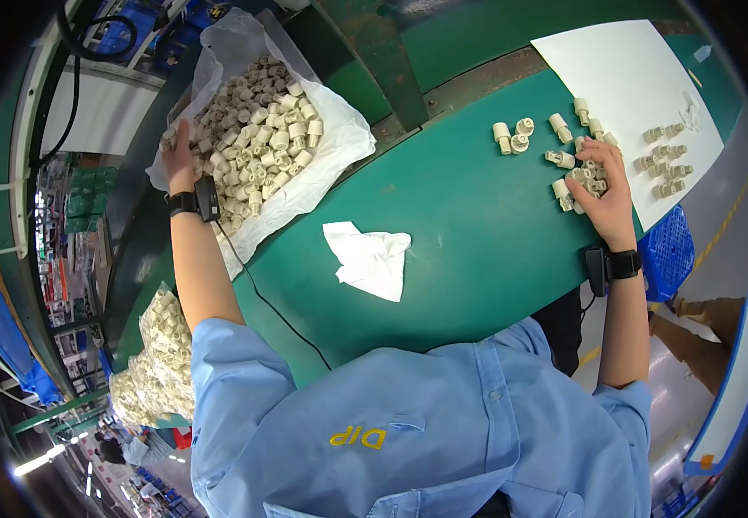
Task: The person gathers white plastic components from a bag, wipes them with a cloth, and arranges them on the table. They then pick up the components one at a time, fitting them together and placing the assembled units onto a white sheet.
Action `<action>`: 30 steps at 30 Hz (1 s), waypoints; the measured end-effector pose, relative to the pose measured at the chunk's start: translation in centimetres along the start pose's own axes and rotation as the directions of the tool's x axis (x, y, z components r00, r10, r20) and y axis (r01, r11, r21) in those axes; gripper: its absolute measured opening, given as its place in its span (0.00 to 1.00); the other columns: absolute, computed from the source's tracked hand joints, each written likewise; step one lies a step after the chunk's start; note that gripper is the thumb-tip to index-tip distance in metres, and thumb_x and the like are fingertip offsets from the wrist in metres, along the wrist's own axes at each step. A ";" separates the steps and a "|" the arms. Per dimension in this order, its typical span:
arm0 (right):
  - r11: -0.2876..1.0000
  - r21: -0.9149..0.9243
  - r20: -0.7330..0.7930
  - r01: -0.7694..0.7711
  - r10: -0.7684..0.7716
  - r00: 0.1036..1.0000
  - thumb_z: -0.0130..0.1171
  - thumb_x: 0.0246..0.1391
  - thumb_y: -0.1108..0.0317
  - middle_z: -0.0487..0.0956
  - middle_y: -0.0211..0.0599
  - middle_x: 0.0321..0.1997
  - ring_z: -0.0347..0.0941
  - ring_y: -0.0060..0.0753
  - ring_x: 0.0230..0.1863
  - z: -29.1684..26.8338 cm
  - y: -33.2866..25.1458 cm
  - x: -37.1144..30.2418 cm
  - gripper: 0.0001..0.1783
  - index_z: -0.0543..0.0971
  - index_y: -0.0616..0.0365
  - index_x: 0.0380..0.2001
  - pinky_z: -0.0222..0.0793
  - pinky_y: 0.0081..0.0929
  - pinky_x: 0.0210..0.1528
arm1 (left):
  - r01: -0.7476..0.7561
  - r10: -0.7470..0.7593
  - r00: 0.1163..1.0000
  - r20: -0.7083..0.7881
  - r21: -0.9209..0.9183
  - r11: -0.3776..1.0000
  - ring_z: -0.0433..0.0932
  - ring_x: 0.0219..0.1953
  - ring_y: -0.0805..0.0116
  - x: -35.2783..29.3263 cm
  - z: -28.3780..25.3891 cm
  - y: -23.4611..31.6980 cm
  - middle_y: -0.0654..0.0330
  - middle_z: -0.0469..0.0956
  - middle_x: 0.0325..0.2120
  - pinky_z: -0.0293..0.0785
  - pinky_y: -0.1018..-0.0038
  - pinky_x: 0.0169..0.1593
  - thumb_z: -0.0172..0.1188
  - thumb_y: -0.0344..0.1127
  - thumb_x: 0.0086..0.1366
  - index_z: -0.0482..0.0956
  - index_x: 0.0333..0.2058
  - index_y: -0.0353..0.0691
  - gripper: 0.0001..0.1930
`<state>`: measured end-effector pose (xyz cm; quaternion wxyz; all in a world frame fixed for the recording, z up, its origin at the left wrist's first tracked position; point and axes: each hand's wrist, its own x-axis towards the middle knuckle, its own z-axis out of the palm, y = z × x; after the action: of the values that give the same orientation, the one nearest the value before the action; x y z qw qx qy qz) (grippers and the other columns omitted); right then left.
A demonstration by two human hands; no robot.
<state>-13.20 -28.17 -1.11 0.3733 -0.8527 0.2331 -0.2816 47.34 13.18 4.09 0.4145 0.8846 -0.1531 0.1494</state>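
My left hand (179, 161) is at the left side of a bin lined with a white plastic bag (339, 142). Its fingers close around what looks like a cream plastic fitting (168, 138), partly hidden. Many more cylindrical cream fittings (279, 138) are heaped in the bag. Across the green tabletop (469, 233), my right hand (609, 192) curls over a cluster of the same fittings (561, 194), thumb and fingertips against them. Several fittings (663, 160) lie in rows on a white sheet (642, 78), right of that hand. A small group (512, 136) rests left of it.
A crumpled white cloth (370, 259) lies mid-table. A clear bag of fittings (162, 363) is at the lower left. A black cable (262, 298) runs from my left wristband across the table. Beyond the right edge are a blue plastic stool (669, 250) and a person's legs (694, 337).
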 end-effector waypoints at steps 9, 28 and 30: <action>1.000 0.009 -0.001 0.000 0.000 1.000 0.68 0.45 0.78 0.72 0.42 0.59 0.66 0.42 0.67 -0.1 0.2 -0.1 0.21 0.78 0.57 0.45 0.60 0.35 0.68 | 0.084 -0.069 0.995 0.066 -0.272 0.959 0.81 0.29 0.65 -2.4 0.4 2.9 0.58 0.80 0.37 0.77 0.67 0.23 0.62 0.54 0.67 0.78 0.48 0.37 0.24; 0.999 0.041 -0.001 -0.014 0.014 1.000 0.68 0.46 0.78 0.72 0.40 0.58 0.65 0.41 0.68 -0.1 0.4 0.0 0.20 0.78 0.58 0.45 0.60 0.34 0.68 | -0.126 0.130 0.991 0.006 -0.216 0.968 0.73 0.55 0.61 -1.4 3.6 0.6 0.52 0.75 0.51 0.67 0.67 0.60 0.64 0.42 0.68 0.78 0.52 0.44 0.17; 0.999 0.035 -0.010 -0.017 0.018 1.000 0.68 0.46 0.78 0.72 0.40 0.58 0.65 0.41 0.68 -0.4 0.6 -0.3 0.20 0.78 0.58 0.45 0.60 0.34 0.68 | -0.305 0.301 0.952 0.055 0.076 0.949 0.71 0.58 0.59 -4.1 4.4 4.1 0.51 0.71 0.57 0.67 0.66 0.62 0.64 0.39 0.66 0.77 0.56 0.48 0.20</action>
<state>-13.84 -28.55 -1.44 0.3895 -0.8425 0.2374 -0.2867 42.59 7.89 2.59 0.3458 0.8702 -0.2894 0.1987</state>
